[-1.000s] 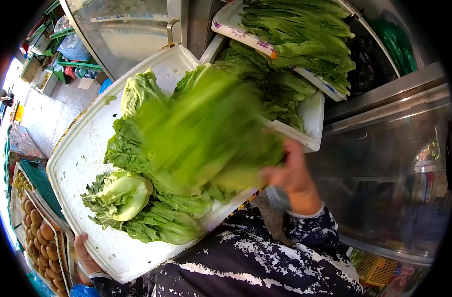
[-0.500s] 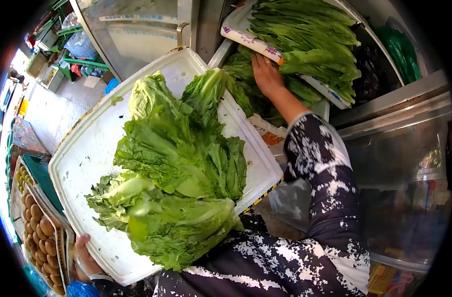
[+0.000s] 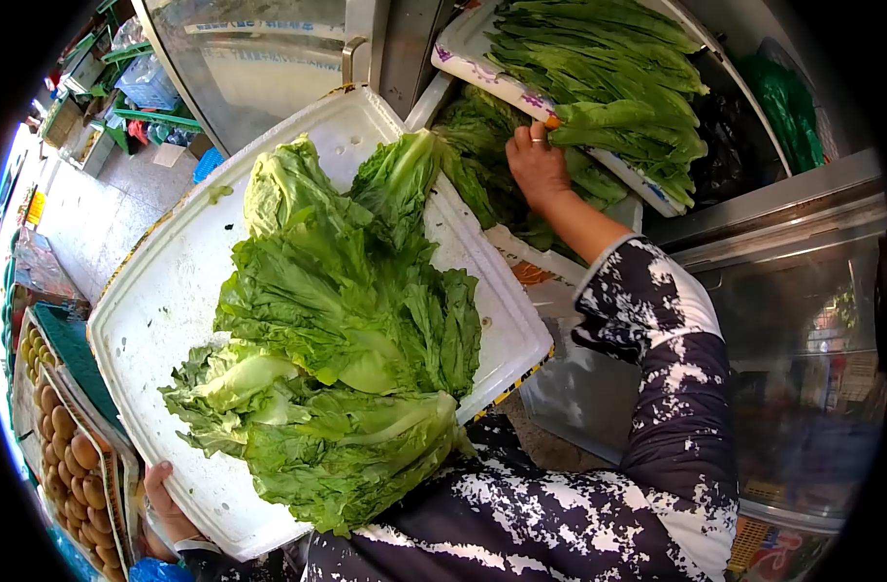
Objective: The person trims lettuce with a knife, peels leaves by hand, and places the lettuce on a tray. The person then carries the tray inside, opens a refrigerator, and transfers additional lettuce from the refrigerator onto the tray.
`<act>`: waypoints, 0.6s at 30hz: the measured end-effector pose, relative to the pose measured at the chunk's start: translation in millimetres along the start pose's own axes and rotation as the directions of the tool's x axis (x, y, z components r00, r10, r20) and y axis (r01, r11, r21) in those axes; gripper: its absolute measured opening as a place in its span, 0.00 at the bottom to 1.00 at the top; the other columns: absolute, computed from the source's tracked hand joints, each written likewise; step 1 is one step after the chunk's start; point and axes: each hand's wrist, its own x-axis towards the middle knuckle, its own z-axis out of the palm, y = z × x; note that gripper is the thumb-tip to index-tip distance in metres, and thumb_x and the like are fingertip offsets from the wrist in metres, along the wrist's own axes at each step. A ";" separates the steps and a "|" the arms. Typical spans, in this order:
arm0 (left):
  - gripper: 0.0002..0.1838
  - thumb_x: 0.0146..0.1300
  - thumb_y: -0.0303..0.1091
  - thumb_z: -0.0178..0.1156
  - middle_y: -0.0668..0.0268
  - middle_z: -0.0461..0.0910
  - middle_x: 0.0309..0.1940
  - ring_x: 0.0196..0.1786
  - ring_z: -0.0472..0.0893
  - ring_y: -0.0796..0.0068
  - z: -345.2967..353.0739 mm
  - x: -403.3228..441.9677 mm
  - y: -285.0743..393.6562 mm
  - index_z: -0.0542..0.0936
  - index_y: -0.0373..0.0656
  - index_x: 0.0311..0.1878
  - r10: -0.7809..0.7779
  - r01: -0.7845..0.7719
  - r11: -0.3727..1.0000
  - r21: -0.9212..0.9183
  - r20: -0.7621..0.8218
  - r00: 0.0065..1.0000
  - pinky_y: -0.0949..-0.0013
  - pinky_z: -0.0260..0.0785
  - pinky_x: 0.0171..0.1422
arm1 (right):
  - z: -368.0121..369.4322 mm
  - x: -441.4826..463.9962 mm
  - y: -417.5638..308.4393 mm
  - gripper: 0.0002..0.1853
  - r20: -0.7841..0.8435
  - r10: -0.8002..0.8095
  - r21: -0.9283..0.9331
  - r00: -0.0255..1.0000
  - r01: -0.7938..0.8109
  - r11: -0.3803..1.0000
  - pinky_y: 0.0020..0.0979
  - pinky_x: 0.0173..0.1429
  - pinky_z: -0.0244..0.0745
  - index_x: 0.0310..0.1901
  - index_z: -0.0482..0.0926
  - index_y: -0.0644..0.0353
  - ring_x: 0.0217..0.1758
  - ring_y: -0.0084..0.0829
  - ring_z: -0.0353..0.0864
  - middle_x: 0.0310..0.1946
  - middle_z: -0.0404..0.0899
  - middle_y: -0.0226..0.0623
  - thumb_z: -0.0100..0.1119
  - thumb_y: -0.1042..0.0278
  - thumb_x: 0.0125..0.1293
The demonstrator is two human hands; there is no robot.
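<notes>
A white foam lid [image 3: 172, 320], held tilted in front of me, carries several heads of leafy lettuce [image 3: 346, 320]. My left hand [image 3: 167, 500] grips its lower left edge, thumb on top. At the upper right, my right hand [image 3: 541, 170], with a ring on one finger, reaches into a container of darker greens [image 3: 477, 121]. Its fingers are curled against the orange-ended rim of a flower-patterned white tray [image 3: 492, 80], and what they hold, if anything, is hidden. Long-leaved greens [image 3: 599, 73] lie piled on that tray.
A glass-fronted metal door [image 3: 269, 58] stands behind the lid. Metal and glass cabinet panels [image 3: 793, 320] run along the right. Brown eggs [image 3: 75, 466] sit in a crate at lower left. A green plastic bag [image 3: 783, 107] lies at far upper right.
My right hand has shifted slightly right and down, and its fingers have curled at the tray's rim. The lid with the lettuce has moved a little left in view.
</notes>
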 end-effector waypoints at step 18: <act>0.32 0.39 0.27 0.49 0.47 0.75 0.41 0.38 0.79 0.54 -4.7 6.5 5.0 0.63 0.29 0.54 0.101 -0.102 0.994 -0.041 -0.026 0.995 0.59 0.77 0.43 | -261.6 -50.7 32.8 0.14 -0.421 0.257 0.765 0.870 0.188 0.616 0.39 0.55 0.69 0.33 0.71 0.60 0.49 0.48 0.72 0.45 0.72 0.47 0.54 0.90 0.45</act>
